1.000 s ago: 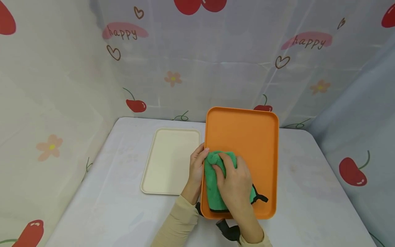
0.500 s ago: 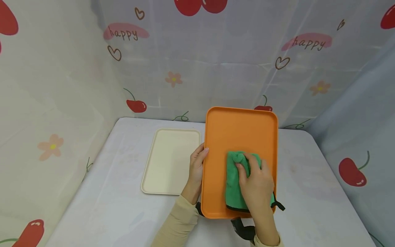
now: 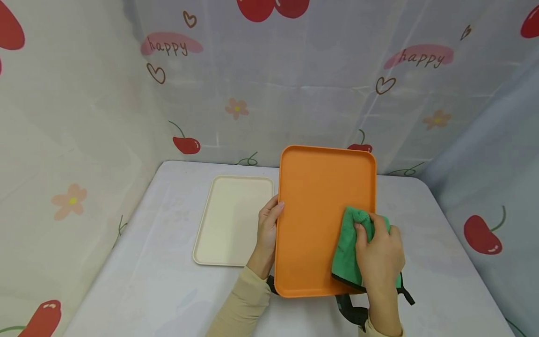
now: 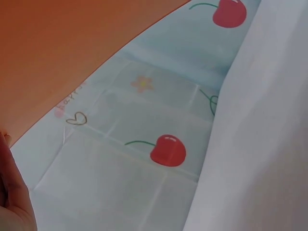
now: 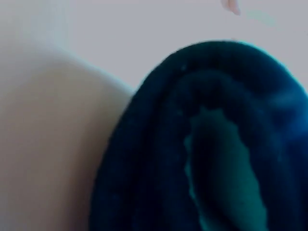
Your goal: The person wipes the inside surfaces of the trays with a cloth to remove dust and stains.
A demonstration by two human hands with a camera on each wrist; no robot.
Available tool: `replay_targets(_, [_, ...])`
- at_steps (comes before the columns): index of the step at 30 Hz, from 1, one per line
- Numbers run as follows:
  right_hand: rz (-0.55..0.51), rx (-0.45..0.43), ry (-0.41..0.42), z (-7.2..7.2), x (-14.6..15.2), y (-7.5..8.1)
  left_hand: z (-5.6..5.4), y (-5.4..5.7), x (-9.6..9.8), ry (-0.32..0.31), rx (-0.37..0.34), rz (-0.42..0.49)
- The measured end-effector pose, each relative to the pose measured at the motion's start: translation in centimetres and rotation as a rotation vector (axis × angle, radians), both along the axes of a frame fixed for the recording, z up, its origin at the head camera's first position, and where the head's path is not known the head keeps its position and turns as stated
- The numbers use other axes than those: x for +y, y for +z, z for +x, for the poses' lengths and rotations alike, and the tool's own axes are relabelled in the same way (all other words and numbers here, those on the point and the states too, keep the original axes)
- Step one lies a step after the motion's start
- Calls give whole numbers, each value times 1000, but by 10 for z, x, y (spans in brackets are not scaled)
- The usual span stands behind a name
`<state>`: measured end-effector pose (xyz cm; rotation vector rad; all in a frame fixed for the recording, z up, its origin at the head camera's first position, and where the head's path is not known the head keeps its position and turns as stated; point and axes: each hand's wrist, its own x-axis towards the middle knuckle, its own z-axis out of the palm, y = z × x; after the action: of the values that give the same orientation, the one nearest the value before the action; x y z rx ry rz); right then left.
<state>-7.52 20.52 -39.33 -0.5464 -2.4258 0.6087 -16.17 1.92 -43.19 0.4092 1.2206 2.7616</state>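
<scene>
An orange rectangular tray point(image 3: 316, 187) is tilted up over the table, its face toward me in the head view. My left hand point(image 3: 266, 234) grips its left edge, thumb over the rim. Bunched between the thumb and fingers of my right hand point(image 3: 381, 252) is a green cloth point(image 3: 347, 257) with black edging and a black loop. It lies over the tray's right rim, partly past it. In the left wrist view the tray point(image 4: 57, 53) fills the upper left, part of the left hand point(image 4: 14, 197) below. Dark folds of the cloth point(image 5: 139, 163) fill much of the right wrist view, blurred.
A cream tray point(image 3: 231, 220) lies flat on the white table point(image 3: 177, 295), left of the orange one and partly behind my left hand. Curtains point(image 3: 294, 107) printed with cherries and flowers enclose the table at the back and both sides.
My right hand has slid the green cloth rightward across the orange tray, from near its left side to over its right rim. The left hand keeps its grip on the tray.
</scene>
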Motion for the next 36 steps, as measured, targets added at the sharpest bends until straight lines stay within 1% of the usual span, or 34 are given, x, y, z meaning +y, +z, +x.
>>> replay_targets(8, [-4,-13,0,0,0,-3,0,-1,0,-4,12,-1])
replay_targets(16, [11,17,16,0,-2,-5,-2,-3,1,-4,24,31])
replay_targets(20, [14,36,40,0,-8,-5,-2,-3,1,0,27,27])
replay_targets(23, [35,62,78,-1,-17,-6,-2,-3,2,-4,22,29])
replay_targets(29, [110,143,177,-3,-39,-9,-2,-5,2,-6,15,15])
replay_targets(36, [228,248,312,-7,-63,-10,-2,-5,3,1,4,18])
